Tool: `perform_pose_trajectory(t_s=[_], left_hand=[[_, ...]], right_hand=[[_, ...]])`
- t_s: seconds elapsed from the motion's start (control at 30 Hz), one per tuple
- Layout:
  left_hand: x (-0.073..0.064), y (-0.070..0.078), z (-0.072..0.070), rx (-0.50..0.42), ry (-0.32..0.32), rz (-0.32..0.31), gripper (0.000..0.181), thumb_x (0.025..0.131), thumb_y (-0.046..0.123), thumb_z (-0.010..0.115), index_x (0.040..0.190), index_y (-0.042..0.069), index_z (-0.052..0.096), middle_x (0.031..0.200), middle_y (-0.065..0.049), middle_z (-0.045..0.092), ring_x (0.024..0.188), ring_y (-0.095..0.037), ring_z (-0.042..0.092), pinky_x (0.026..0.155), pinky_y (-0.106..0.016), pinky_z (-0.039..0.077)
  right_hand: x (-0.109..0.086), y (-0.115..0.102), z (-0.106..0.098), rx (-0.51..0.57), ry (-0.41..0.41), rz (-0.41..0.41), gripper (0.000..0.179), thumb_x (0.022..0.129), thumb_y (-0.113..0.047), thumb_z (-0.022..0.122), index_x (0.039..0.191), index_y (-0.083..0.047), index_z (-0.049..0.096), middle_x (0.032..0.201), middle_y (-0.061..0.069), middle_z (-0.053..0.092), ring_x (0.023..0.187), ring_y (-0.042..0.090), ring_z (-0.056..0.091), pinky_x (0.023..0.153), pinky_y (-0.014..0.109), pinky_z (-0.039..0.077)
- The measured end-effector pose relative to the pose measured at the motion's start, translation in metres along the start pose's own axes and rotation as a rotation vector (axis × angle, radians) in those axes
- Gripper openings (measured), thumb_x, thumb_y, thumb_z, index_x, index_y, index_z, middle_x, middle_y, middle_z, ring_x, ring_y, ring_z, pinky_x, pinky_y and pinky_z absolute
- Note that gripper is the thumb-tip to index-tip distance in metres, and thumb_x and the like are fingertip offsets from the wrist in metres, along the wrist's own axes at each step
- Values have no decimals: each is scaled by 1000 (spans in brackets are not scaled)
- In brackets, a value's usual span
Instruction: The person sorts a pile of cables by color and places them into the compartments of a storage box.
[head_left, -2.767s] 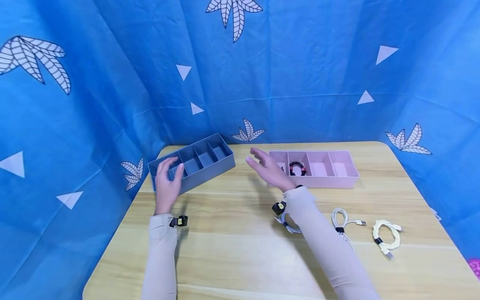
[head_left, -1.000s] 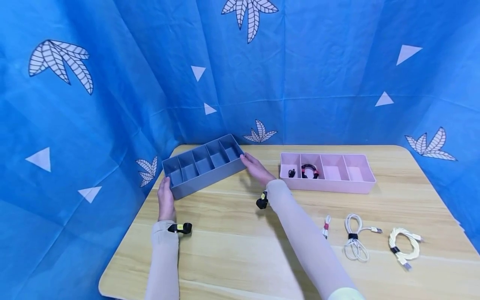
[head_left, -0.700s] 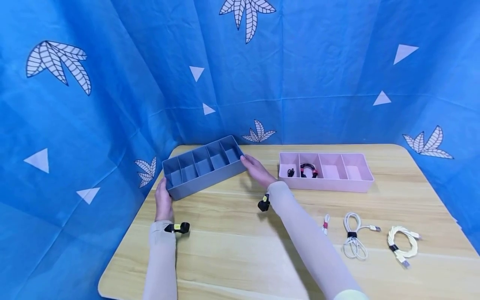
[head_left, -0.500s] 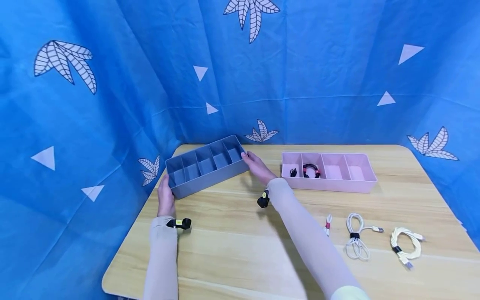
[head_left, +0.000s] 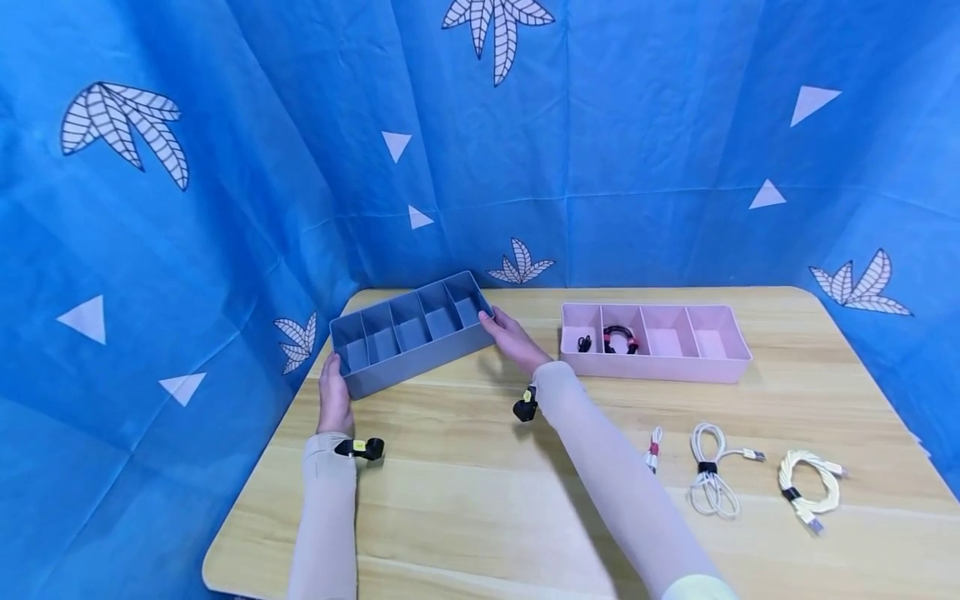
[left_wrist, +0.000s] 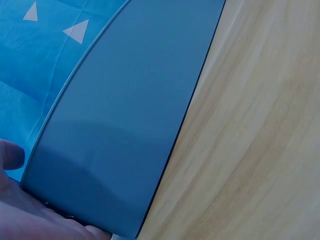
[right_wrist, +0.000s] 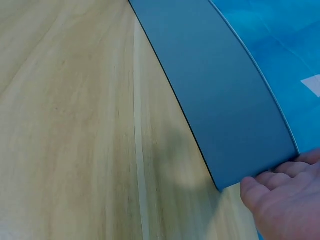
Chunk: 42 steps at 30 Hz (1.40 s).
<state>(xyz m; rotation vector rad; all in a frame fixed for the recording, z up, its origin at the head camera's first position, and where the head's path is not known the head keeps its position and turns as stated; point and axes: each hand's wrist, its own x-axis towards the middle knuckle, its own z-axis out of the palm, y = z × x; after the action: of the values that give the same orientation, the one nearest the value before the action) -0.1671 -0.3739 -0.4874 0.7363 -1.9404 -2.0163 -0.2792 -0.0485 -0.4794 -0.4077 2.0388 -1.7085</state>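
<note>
A blue-grey storage box (head_left: 420,348) with several compartments lies at an angle at the back left of the table. My left hand (head_left: 333,396) holds its left end, thumb near the top rim. At the opposite end, my right hand (head_left: 516,340) grips the front corner, with the thumb at the rim. The left wrist view shows the box's long side (left_wrist: 120,110) with the left hand (left_wrist: 40,215) along its end. In the right wrist view, the fingers of the right hand (right_wrist: 290,195) lie against the end wall. The compartments look bare inside.
A pink divided box (head_left: 660,368) stands at the back right, holding a small black cable (head_left: 584,343) and a black-and-red coiled cable (head_left: 632,342). In front lie a short white cable (head_left: 652,450), a white cable (head_left: 708,468) and a cream cable (head_left: 828,492). A blue curtain (head_left: 480,167) hangs behind.
Over the longer span, my left hand came down from above the blue-grey box to its left end, and my right hand moved onto its right end. In the last second, almost nothing shifted.
</note>
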Motion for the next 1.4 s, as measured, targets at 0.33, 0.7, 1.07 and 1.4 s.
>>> perform_pose_trajectory(t_s=[0.33, 0.7, 1.07, 1.4], left_hand=[[-1, -3, -2, 3, -25, 21, 57, 108, 36, 18, 160, 18, 6, 168, 3, -1, 155, -14, -4, 128, -34, -2], [-1, 9, 6, 6, -47, 31, 56, 108, 32, 21, 160, 14, 8, 169, 1, 1, 156, -15, -3, 128, -32, -1], [2, 1, 10, 38, -51, 45, 56, 108, 32, 21, 159, 10, 13, 168, -3, 8, 156, -16, 2, 128, -31, 2], [2, 0, 17, 34, -89, 29, 56, 108, 32, 21, 159, 11, 12, 168, -2, 6, 156, -16, -1, 128, -31, 0]], right_hand=[[-14, 4, 0, -26, -30, 9, 85, 97, -66, 37, 160, -20, 3, 168, 2, 7, 156, 23, 8, 126, 46, 11], [-33, 2, -6, -32, -13, 22, 91, 93, -72, 41, 160, -23, 2, 168, -2, 6, 156, 22, 11, 126, 45, 12], [-54, 7, -9, -72, -20, 42, 108, 80, -85, 42, 160, -25, -1, 168, 0, 4, 156, 22, 10, 126, 47, 13], [-72, 12, -14, -71, -27, 14, 98, 88, -76, 44, 159, -27, -4, 168, -5, -2, 156, 20, 3, 126, 50, 8]])
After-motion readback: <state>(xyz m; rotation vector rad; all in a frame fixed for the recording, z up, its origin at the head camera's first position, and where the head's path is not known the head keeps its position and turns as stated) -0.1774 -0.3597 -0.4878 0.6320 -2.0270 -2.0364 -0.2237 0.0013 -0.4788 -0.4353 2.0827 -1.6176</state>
